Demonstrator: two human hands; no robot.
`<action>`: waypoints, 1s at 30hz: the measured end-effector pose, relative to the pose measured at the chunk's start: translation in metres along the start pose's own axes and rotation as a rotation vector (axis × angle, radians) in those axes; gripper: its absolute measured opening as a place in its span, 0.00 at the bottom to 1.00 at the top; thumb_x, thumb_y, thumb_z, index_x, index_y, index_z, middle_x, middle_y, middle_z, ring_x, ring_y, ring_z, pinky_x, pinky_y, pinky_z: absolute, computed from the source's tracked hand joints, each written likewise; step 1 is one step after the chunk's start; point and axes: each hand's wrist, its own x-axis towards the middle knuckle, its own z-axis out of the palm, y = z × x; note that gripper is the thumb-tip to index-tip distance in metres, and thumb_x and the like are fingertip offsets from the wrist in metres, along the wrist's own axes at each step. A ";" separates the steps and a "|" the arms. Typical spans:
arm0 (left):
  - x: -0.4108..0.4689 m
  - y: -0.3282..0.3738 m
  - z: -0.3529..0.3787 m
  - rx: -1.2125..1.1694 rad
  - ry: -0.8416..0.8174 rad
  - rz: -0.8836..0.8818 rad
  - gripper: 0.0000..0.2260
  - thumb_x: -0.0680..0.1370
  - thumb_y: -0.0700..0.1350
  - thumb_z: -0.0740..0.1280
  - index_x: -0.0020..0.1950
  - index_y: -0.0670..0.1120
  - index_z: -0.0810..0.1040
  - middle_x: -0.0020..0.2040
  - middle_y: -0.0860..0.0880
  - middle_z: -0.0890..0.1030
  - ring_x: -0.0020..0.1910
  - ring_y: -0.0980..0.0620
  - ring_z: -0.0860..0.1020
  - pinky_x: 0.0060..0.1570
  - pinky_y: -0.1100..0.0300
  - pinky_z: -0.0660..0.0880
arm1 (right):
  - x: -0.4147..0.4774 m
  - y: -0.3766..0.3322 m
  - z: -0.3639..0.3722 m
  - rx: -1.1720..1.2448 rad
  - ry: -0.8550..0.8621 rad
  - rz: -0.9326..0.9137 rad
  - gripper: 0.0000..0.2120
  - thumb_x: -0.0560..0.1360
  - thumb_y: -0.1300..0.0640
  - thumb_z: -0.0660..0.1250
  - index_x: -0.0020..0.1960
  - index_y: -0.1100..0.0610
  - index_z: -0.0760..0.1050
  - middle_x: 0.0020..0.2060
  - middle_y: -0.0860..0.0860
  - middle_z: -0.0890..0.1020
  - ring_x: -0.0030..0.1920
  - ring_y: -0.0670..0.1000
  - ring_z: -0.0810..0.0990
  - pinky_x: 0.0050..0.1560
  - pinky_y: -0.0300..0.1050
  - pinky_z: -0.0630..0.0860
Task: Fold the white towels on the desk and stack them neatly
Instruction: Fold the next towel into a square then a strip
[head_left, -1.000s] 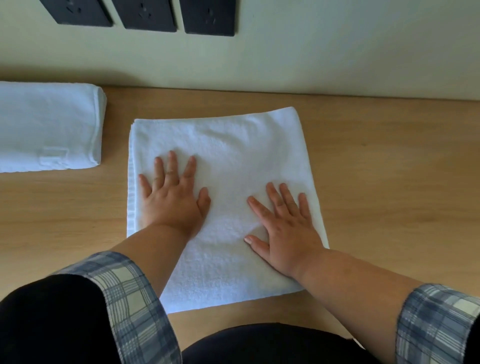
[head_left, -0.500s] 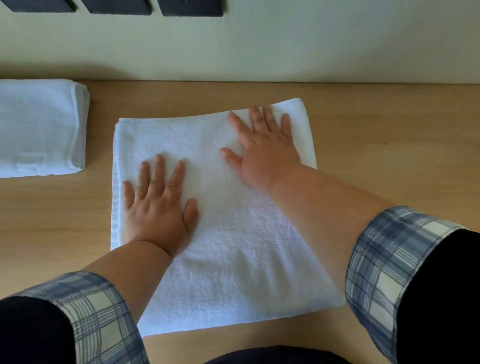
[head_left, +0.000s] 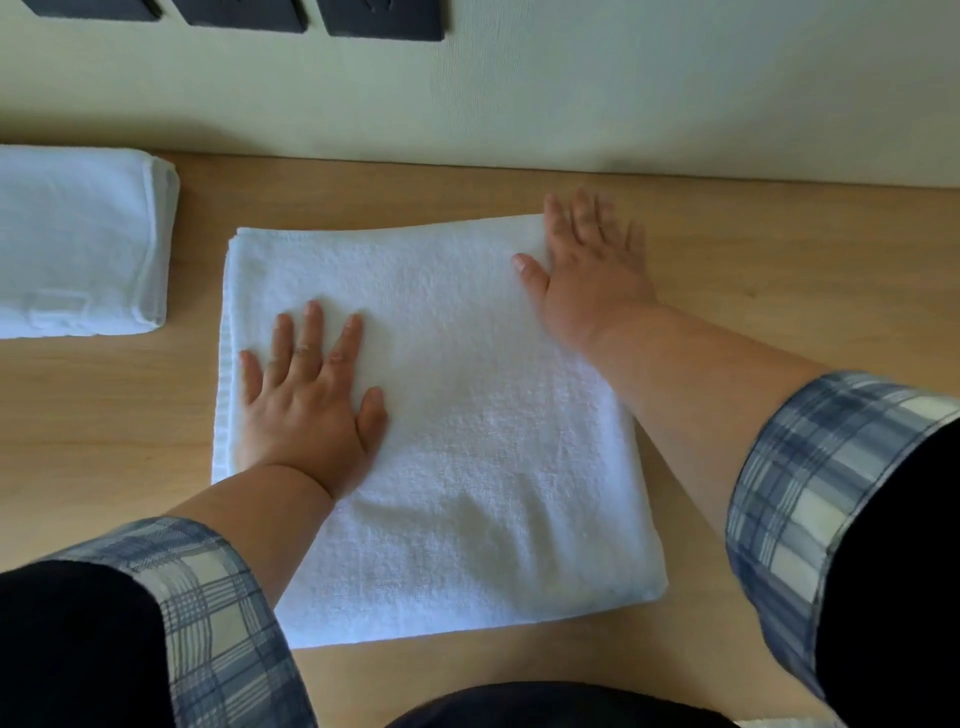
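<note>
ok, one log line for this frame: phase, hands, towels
phase: smoothing | left hand: flat on towel | right hand: flat at far right corner | folded towel: apart, left on desk

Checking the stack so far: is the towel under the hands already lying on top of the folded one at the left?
No: the towel lies flat on the desk, apart from the folded towel.

My right hand (head_left: 589, 270) is blurred at the fingertips, so I cannot tell where they end past the towel's (head_left: 467, 441) far corner, which they cover. The folded towel (head_left: 78, 239) at left runs off the frame. The dark wall plates (head_left: 382, 18) are cropped at the top.
</note>
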 end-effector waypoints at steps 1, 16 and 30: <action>0.003 0.001 -0.001 -0.001 -0.006 -0.006 0.31 0.78 0.63 0.46 0.80 0.58 0.44 0.82 0.49 0.44 0.80 0.46 0.42 0.76 0.40 0.45 | -0.003 0.000 -0.003 -0.008 0.005 0.016 0.35 0.80 0.35 0.38 0.81 0.52 0.40 0.81 0.55 0.41 0.80 0.56 0.39 0.76 0.64 0.41; -0.001 0.005 -0.010 0.001 -0.076 0.000 0.31 0.80 0.61 0.44 0.80 0.55 0.38 0.81 0.46 0.39 0.79 0.45 0.39 0.76 0.40 0.42 | -0.191 -0.015 0.038 0.053 -0.044 0.033 0.31 0.82 0.40 0.42 0.81 0.50 0.41 0.80 0.51 0.39 0.80 0.53 0.38 0.77 0.60 0.38; -0.161 -0.071 0.031 0.209 -0.044 0.467 0.44 0.76 0.61 0.66 0.79 0.48 0.40 0.80 0.41 0.43 0.78 0.43 0.42 0.75 0.45 0.44 | -0.261 0.002 0.074 -0.133 -0.151 -0.221 0.54 0.72 0.25 0.54 0.77 0.53 0.26 0.76 0.51 0.30 0.76 0.50 0.29 0.76 0.51 0.35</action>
